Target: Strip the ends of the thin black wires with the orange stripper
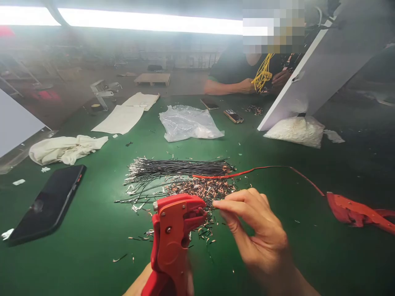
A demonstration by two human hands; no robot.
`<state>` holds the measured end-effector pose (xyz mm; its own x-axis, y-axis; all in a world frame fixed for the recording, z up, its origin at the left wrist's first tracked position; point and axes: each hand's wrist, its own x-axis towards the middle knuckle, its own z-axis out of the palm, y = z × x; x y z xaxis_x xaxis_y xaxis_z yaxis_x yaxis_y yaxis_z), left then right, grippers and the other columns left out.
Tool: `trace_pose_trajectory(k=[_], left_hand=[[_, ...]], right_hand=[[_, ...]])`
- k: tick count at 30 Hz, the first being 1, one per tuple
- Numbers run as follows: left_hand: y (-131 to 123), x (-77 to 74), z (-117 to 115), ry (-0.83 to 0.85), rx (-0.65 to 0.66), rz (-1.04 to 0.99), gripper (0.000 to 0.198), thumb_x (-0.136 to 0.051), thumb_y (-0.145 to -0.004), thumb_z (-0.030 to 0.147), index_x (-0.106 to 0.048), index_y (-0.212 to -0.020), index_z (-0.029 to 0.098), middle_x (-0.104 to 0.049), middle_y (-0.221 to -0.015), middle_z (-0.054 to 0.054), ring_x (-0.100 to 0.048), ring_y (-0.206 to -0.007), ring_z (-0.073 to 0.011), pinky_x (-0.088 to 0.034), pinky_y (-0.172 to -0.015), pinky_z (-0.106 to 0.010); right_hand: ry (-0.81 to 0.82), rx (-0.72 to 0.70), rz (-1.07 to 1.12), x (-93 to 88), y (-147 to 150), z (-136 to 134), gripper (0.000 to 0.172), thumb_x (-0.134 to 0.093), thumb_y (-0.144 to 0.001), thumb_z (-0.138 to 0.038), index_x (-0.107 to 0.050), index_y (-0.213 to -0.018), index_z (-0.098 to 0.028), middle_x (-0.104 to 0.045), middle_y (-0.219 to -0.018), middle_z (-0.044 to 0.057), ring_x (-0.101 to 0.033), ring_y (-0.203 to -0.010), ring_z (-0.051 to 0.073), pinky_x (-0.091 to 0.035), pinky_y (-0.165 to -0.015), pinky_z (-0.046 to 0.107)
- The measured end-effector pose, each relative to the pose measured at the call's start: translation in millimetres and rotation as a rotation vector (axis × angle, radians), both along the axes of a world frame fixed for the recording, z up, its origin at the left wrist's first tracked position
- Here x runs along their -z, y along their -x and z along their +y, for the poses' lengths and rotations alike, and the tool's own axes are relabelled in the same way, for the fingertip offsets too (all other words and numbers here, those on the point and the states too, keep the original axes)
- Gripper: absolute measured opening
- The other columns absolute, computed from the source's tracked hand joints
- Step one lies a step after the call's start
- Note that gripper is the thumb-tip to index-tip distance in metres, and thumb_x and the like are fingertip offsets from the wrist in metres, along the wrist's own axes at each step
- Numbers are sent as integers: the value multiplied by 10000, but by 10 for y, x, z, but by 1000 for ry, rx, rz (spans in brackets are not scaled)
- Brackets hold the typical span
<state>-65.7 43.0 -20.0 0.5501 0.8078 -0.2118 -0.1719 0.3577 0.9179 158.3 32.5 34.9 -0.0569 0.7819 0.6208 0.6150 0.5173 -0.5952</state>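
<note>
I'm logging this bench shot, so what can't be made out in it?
In the head view:
Left hand: mostly hidden by the red stripper.
Second red tool: handle ends cut off by the right edge.
Whether the right hand pinches a wire: too small to tell.

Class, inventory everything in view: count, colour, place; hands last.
Table: one, green, foreground.
Wires: many, black, centre.
Scraps: many, copper, black, beside wires.
Hand tools: two, red, left hand and right edge.
Strip: one, red, right tool to wires.
Phones: three, dark, left and far.
Thin bag: one, clear, far centre.
Filled bag: one, white, far right.
Crumpled cloth: one, cream, left.
Flat sheets: apparently two, cream, far left.
Stand: one, grey, far left.
Pallet: one, pale, background.
Panels: two, white, either side.
Lamp: one, white, top.
Other person: one, dark top, far side.
Cords: several, yellow, other person's hands.
Left hand: one, bare, holding tool.
Right hand: one, bare, near tool.
</note>
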Motion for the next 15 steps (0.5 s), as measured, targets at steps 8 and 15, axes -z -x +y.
trace_pose_trajectory(k=[8,15], left_hand=[[41,0,-84,33,67,-26,406,-706,-796,547,-658,-1094,276,-704,-1065,-72,-631,-1076,-324,-576,-789,-442],[171,-111,-251,58,80,-26,311,-612,-928,342,-584,-1205,203,-619,-1225,-86,-618,-1068,-243,-558,-862,-445]], right_hand=[[-50,66,-54,-71,47,-1,242,-590,-877,-20,-732,-924,-210,-678,-811,24,-513,-744,180,-293,-668,364],[-67,78,-12,-26,81,16,267,-557,-889,-26,-732,-930,-224,-677,-835,32,-544,-757,182,-302,-696,379]])
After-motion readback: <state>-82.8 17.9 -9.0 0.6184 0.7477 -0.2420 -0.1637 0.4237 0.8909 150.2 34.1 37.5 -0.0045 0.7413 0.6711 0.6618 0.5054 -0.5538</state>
